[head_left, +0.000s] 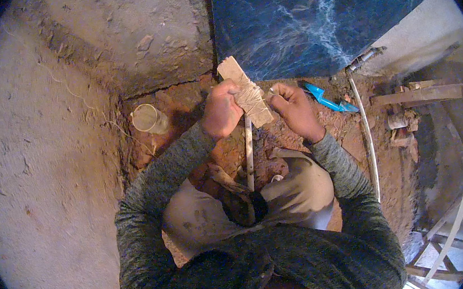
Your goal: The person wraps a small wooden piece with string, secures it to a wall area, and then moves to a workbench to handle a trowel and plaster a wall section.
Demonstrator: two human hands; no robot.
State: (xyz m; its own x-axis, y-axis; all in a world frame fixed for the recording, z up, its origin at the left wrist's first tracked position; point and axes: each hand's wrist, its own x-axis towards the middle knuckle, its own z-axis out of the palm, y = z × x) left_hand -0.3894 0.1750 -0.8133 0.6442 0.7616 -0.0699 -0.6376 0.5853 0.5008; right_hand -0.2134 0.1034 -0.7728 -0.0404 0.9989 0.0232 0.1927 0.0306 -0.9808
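My left hand (220, 110) grips a small flat wooden block (228, 68), which is held tilted in front of me. Pale string (250, 95) is wound many times around the block's middle. Close to the block's right edge, my right hand (297, 110) has thumb and forefinger pinched together. What lies between those fingers is too small to make out. Below the block a thin white pipe (249, 145) runs toward me between my knees.
A clear plastic cup (150, 119) stands on the reddish rough ground at left. A blue tool (325, 99) lies right of my right hand. Beyond is a dark blue marbled slab (297, 19). A long white pipe (367, 136) and a wooden frame (424, 95) are at right; a plastered wall (49, 180) is at left.
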